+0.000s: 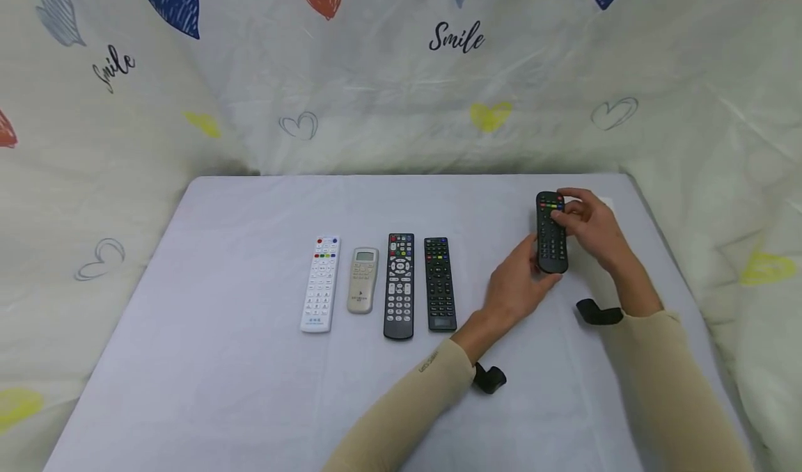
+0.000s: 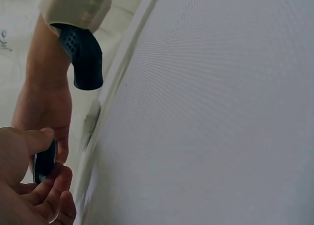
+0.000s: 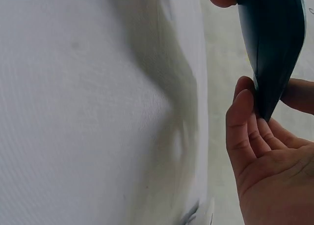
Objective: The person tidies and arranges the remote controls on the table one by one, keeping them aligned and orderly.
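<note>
Over the table's far right part, both hands hold one black remote control (image 1: 552, 239) with rounded ends and coloured buttons near its top. My left hand (image 1: 515, 282) grips the lower end from the left, its thumb at the bottom edge. At the upper right side, my right hand (image 1: 595, 228) pinches the same remote, thumb over the buttons and index finger at the top edge. The left wrist view shows the remote (image 2: 45, 162) nearly edge-on between the hands. Its smooth dark back (image 3: 274, 33) faces the right wrist view.
Left of the hands, several remotes lie side by side: a white one (image 1: 321, 284), a small beige one with a display (image 1: 363, 280), a long black one (image 1: 399, 286) and a slimmer black one (image 1: 441, 284). A white cloth covers the table (image 1: 207, 333); printed curtain (image 1: 388, 75) stands behind.
</note>
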Demonstrator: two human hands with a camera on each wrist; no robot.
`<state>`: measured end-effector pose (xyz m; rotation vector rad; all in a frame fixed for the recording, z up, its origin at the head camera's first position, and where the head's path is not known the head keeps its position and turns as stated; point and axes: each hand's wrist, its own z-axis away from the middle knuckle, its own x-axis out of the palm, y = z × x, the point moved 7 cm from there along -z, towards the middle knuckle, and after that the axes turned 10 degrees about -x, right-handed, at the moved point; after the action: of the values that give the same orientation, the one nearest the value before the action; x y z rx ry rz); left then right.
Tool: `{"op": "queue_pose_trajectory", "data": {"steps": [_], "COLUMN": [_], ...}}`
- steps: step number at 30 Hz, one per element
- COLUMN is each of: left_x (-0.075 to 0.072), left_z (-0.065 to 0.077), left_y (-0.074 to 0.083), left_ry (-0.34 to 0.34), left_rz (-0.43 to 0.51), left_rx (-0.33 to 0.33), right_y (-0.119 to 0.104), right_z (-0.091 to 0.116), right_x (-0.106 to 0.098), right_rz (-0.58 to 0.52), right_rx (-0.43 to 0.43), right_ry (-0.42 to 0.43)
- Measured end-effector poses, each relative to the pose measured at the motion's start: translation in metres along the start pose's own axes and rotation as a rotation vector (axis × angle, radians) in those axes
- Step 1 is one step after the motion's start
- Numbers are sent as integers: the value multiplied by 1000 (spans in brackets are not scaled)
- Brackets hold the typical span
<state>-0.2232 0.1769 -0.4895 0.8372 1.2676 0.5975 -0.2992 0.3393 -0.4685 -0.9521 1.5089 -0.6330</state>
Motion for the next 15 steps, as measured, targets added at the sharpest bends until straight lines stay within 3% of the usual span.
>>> {"op": "queue_pose_trajectory", "data": {"steps": [15], "left_x": [-3], "left_z": [18], "left_y": [-12], "left_ry": [-3], "left_rz": [31], "left_rx": [-24], "right_y": [-6], "right_z": [12], "right_x": [20], "right_rz": [-60], "right_rx": [9], "right_ry": [-46]}}
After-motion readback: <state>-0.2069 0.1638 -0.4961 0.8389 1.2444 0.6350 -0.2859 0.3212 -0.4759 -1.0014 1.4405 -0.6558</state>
